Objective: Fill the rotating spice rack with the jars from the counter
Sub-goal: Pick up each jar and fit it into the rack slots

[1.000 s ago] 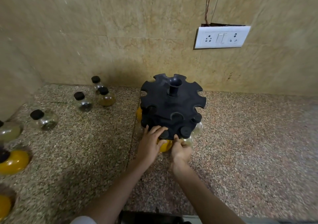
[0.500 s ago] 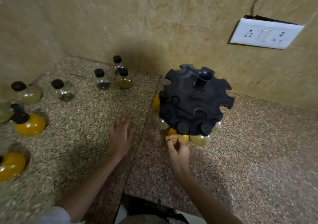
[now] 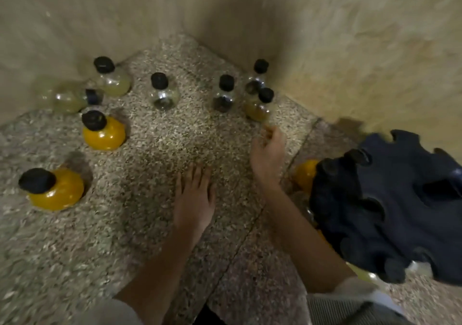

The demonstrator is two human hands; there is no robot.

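- Labels/writing: none readable on any jar or on the rack; frame is motion-blurred.
- Spice rack (image 3: 390,207): black, notched disc, at right on the speckled tabletop (image 3: 150,224). Beneath its rim a yellow jar (image 3: 303,174) shows at the left side; pale jars at its lower edge, count unclear.
- Loose jars on tabletop, all black-capped: eight counted.
- Two yellow jars at left: near one (image 3: 53,189), farther one (image 3: 103,132).
- Two pale jars at far left: one upright (image 3: 112,80), one lying on its side (image 3: 67,97).
- Two clear jars mid-back: (image 3: 163,95) and (image 3: 225,95).
- Two by the wall corner: rear jar (image 3: 257,77), amber jar (image 3: 260,107) just in front.
- Left hand (image 3: 195,197): flat, fingers extended, released, resting on tabletop.
- Right hand (image 3: 268,154): loosely curled, grasping nothing, fingertips near the amber jar, apart from it.
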